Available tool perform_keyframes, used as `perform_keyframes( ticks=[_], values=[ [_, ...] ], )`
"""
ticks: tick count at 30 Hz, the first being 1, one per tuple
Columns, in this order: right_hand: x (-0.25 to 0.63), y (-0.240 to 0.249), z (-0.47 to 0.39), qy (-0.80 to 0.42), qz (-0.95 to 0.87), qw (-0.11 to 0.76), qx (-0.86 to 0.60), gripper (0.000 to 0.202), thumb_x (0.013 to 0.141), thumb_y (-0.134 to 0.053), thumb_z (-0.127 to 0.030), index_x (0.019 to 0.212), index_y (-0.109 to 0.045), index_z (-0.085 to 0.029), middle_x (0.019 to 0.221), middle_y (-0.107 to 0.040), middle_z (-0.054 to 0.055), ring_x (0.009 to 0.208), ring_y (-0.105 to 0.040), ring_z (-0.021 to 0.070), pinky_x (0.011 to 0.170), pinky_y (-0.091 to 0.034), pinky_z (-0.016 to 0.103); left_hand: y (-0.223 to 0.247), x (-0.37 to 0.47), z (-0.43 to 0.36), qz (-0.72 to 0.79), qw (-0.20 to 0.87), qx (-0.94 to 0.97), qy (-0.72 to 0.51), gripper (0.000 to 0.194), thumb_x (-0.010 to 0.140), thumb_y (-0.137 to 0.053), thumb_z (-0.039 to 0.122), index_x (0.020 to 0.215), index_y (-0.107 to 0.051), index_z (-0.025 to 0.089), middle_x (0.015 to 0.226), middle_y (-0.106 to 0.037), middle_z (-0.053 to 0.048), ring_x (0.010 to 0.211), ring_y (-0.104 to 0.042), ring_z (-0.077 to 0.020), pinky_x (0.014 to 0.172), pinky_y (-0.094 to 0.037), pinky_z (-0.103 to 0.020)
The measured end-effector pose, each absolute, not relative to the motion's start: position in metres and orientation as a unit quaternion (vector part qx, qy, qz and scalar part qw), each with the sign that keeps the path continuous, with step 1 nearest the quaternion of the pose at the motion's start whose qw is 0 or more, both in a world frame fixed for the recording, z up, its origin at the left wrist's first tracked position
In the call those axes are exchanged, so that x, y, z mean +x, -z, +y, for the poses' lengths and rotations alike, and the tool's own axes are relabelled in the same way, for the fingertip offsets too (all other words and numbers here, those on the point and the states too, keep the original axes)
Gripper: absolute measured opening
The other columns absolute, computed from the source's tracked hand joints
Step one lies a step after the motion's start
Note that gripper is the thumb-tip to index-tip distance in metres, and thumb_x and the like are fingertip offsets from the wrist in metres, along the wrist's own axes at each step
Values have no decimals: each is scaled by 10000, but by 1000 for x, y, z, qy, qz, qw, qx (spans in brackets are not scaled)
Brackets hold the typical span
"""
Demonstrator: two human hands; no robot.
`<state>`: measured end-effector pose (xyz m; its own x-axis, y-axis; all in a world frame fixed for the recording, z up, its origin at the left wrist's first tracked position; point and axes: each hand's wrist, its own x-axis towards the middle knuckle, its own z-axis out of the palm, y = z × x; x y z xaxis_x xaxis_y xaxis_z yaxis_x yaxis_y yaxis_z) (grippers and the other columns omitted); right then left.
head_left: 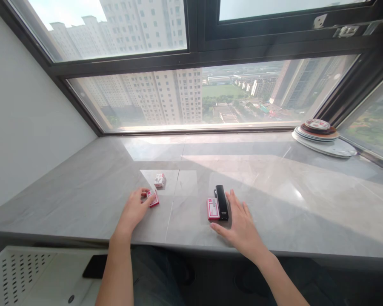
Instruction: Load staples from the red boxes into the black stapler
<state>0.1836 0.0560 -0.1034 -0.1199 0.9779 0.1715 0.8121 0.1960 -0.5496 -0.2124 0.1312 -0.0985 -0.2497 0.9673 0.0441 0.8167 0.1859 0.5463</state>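
My left hand has its thumb and fingers closed around a small red-and-white box on the left part of the counter. Just behind that box sits a mostly white small box. On the right, a black stapler lies lengthwise, pointing away from me. Against its left side rests another red-and-white box. My right hand is beside the stapler's right side, thumb and fingers spread apart. Whether its fingertips touch the stapler I cannot tell.
A grey stone-look counter runs below a dark-framed window. Stacked plates stand in the far right corner. At lower left, below the counter edge, are a white perforated surface and a flat black object.
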Motion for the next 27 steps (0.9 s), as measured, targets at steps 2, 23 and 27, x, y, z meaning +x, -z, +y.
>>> perform_keyframes(
  ticks=[2,23,27],
  values=[
    [182,106,57,-146,-740,241,-611,1142,884,-610,-698,1676,76,-244,1726,-173,95,1575,-215,324,1291,-116,561,100,-201,115,743,162,605,-236,623,882,-550,695,1310,-616,246,1254,-591,-86,1078,-621,-278,945,-503,-397],
    [183,124,59,-61,-768,209,-603,1017,968,-546,-564,1675,82,-191,1698,-263,123,1570,-238,304,1268,-202,558,75,-3,97,486,271,768,-316,661,763,-847,549,1348,-603,363,1196,-648,-21,1100,-641,-243,960,-526,-369],
    [183,124,59,-56,-772,197,-602,992,961,-560,-463,1677,64,-178,1698,-261,132,1573,-225,313,1268,-198,561,85,-1,94,492,243,769,-328,753,753,-851,564,1404,-553,332,1282,-654,-42,1172,-610,-276,1019,-490,-414]
  ],
)
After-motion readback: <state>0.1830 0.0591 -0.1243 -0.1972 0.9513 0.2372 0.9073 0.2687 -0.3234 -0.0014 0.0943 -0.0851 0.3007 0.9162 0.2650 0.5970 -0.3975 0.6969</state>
